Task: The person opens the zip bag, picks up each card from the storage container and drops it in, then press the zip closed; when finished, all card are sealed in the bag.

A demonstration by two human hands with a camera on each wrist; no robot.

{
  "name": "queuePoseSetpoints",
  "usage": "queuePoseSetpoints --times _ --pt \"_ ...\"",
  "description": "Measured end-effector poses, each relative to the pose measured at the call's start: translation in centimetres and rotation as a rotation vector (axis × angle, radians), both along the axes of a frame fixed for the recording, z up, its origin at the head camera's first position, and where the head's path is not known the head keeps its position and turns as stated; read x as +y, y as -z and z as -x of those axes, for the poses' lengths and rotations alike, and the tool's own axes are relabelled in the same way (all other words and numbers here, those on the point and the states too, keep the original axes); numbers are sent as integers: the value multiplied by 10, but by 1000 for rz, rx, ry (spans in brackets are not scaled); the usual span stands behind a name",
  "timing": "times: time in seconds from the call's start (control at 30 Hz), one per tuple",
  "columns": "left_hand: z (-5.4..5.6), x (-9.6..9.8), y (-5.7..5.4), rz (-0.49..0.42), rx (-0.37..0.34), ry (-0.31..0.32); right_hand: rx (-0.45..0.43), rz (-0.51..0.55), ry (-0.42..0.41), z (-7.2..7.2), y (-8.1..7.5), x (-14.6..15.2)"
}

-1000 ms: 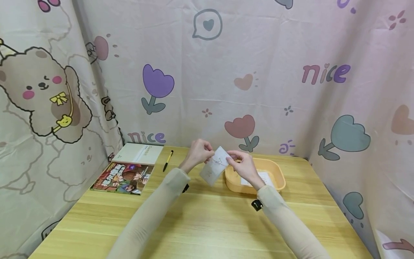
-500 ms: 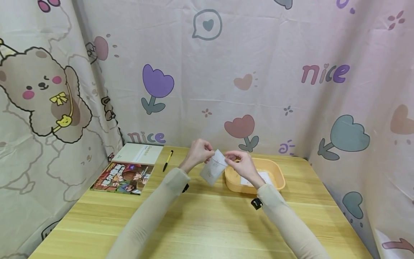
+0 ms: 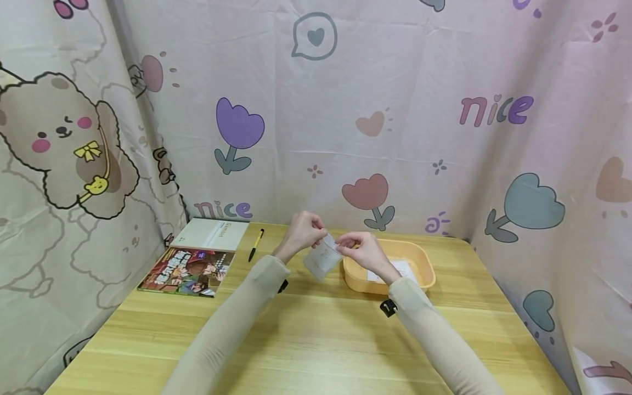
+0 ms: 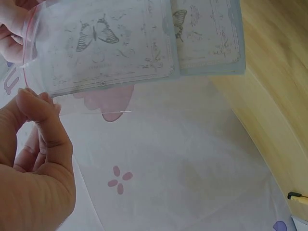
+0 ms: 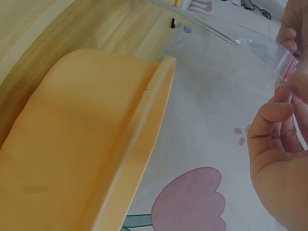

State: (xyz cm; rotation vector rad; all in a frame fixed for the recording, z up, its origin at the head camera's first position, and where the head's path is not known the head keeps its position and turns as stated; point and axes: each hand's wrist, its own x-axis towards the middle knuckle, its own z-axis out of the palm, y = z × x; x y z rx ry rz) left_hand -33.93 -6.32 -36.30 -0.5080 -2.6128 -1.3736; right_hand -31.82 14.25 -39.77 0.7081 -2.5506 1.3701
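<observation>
A clear zip-lock bag [image 3: 322,260] hangs tilted above the table between both hands. Inside it lie pale sheets printed with butterflies [image 4: 97,36], seen in the left wrist view. A red line marks the bag's seal [image 4: 32,24]. My left hand [image 3: 302,233] pinches the seal at one end between thumb and curled fingers. Further along the same strip, my right hand [image 3: 367,253] pinches with its thumb and fingertips. The right wrist view shows the right hand [image 5: 276,139] close at the red seal line.
An orange plastic basket [image 3: 428,274] stands right of the bag, under the right hand, with a white printed paper [image 3: 402,270] in it. At the left lie a pale book [image 3: 209,233], a colourful comic book [image 3: 190,271] and a yellow-black pen [image 3: 257,245]. A patterned curtain [image 3: 306,109] hangs behind.
My right hand has slid left along the bag's seal, nearer the left hand. The bag's top corner has dropped behind the fingers. My left hand has stayed in place.
</observation>
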Motion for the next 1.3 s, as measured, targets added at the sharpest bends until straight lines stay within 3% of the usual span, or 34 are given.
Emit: queuePoseSetpoints --times 0.33,0.6,0.93,1.1,1.3 --pt "-1 0 1 -1 -2 -12 25 -78 5 3 0 -6" --pt "-1 0 2 -12 -7 -3 6 -78 3 4 0 -8" --pt "-1 -2 4 -2 -33 -14 -66 38 -56 5 1 1" --pt "-2 -4 5 0 -44 4 -114 136 -101 10 6 11" --pt "-2 -8 4 -25 -32 29 -135 165 -109 16 10 28"
